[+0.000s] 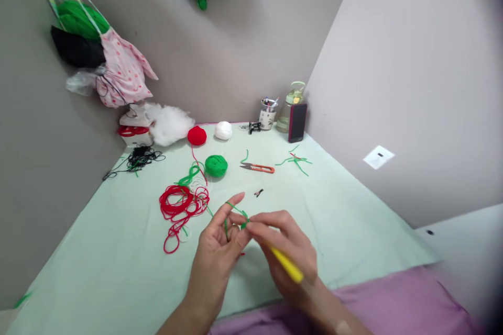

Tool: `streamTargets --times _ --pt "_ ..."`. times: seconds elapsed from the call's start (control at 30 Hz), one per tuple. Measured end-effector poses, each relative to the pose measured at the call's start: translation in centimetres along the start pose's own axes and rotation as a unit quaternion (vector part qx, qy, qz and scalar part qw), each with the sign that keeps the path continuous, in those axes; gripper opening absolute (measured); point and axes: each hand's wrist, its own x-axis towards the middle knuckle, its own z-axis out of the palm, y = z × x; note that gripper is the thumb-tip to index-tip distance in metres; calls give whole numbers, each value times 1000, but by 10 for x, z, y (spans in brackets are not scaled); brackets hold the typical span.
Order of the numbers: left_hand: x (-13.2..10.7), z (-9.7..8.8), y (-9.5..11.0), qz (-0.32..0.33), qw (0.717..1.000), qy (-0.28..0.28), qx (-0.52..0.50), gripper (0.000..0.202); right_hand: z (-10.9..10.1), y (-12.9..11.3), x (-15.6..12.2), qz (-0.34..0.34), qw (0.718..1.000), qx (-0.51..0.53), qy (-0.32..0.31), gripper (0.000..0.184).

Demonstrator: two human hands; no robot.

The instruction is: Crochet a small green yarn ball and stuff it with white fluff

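My left hand (pixel 218 248) pinches a small green crochet piece (pixel 244 224) between thumb and fingers. Green yarn (pixel 236 207) runs over its raised index finger and down across the palm. In my right hand (pixel 291 241) is a crochet hook with a yellow handle (pixel 288 264); its tip meets the green piece and is hidden by my fingers. A bit of red shows just below the left thumb. Beyond the hands sit a green yarn ball (pixel 216 166), a loose heap of red yarn (pixel 178 204) and orange-handled thread snips (pixel 259 168).
Along the back stand white stuffing (pixel 171 123), a red yarn ball (pixel 197 135), a white ball (pixel 223 130), a pen cup (pixel 268 115), a bottle (pixel 288 107) and a phone (pixel 297 123). Black yarn (pixel 141 159) lies left, green scraps (pixel 296 159) right. Bags (pixel 123 70) hang on the wall.
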Motion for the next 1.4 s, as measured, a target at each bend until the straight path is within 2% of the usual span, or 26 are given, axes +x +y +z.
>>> streamTargets --times 0.07,0.1,0.13,0.2,0.27,0.33,0.4,0.47,0.63,0.7,0.8,0.9,0.93,1.0,1.1,1.17,1.23,1.33,1.4 --pt "2 -2 1 -43 998 -18 -52 62 -1 -1 -2 -53 997 -47 3 42" --pt "3 -3 2 -68 994 -31 -81 59 -2 -1 -2 -45 998 -39 12 41" --pt "4 -5 4 -88 990 -44 -103 55 -3 -1 0 -13 999 -7 36 36" --pt "6 -6 8 -95 987 -55 -116 51 -6 0 6 97 991 79 53 25" --pt "5 -4 10 -62 994 -38 -84 52 -6 1 12 176 969 167 55 17" --pt "3 -1 8 -24 999 -12 -28 53 -5 3 14 221 947 231 42 15" --pt "0 2 5 -1 1000 5 14 52 -2 5 14 240 936 257 24 14" --pt "-2 3 3 2 1000 12 22 54 0 6 11 241 936 254 21 14" --pt "-2 -2 8 -52 998 -20 -32 63 -3 6 7 243 932 268 35 14" --pt "0 -6 11 -86 993 -52 -67 58 -5 7 9 268 917 292 53 15" --pt "2 -11 13 -113 984 -93 -104 50 -6 7 13 325 874 352 82 17" --pt "-1 -8 8 -71 993 -73 -67 48 -4 7 13 358 842 398 75 19" --pt "-2 -6 6 -47 996 -56 -42 49 -3 7 12 356 845 394 64 19" --pt "-4 -1 2 -4 1000 -24 4 51 -1 6 9 335 872 354 42 16" --pt "-6 1 -1 9 999 -22 38 50 -2 7 6 298 910 287 27 14" --pt "-6 -1 -1 3 998 -38 40 45 -3 7 7 300 909 287 38 14" --pt "-5 -3 0 3 998 -48 35 40 -4 7 9 315 896 310 50 16" --pt "-4 -6 1 6 998 -42 36 39 -6 8 11 329 881 336 57 20" --pt "-4 -7 2 9 998 -33 43 39 -7 8 11 324 884 334 52 20"
